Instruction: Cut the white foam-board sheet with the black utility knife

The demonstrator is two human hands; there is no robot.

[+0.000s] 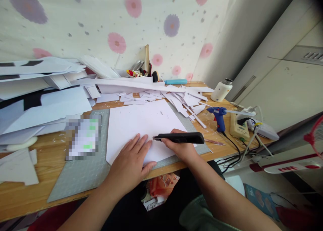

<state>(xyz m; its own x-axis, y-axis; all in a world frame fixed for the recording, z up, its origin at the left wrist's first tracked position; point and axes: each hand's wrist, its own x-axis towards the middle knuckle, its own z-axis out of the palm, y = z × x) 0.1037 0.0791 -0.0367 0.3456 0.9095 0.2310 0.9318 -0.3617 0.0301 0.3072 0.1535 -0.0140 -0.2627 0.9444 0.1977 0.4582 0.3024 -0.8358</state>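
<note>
My left hand (133, 160) lies flat with its fingers stretched out on a white sheet of board (133, 120). The sheet rests on a grey cutting mat (73, 180). In my right hand (180, 149) is a black utility knife (185, 138), held nearly level over the sheet. Its tip points left and ends close to my left fingertips; whether the blade touches the sheet I cannot tell. A few small dark marks show on the sheet's upper right part.
Offcuts (184, 101) litter the desk behind the mat. A blue glue gun (218, 116), a white bottle (222, 90) and a power strip (238, 126) with cables stand right. Large stacked boards (45, 113) fill the left. A blurred-out object (84, 137) lies on the mat's left side.
</note>
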